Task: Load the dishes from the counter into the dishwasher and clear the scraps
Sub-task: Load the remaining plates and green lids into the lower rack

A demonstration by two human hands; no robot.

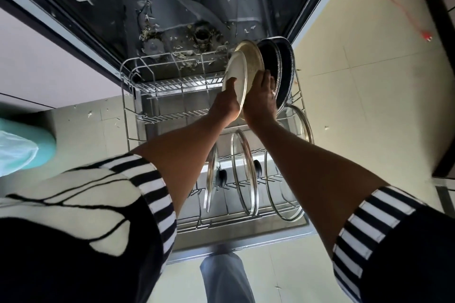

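Observed open dishwasher (172, 19) beyond and above the grip. Found lower rack (138, 96) drawn out beneath both hands. Recorded three glass lids (245, 172) standing on edge in the rack, nearer the body than the grip, under the forearms. Logged two dark pans (285, 69) on edge at the rack's far right corner, just right of the grip. Noted two cream plates upright side by side over the rack. Found front plate (235, 74) clasped at its lower rim by left hand (225, 104), thumb across the face. Found rear plate (253, 56) just behind it, touched by right hand (261, 101). Saw that hand's fingers reaching up between rear plate and nearest dark pan. Cannot tell whether grasping or merely steadying. Spotted food scraps (182, 56) scattered on the dishwasher floor beyond the grip.
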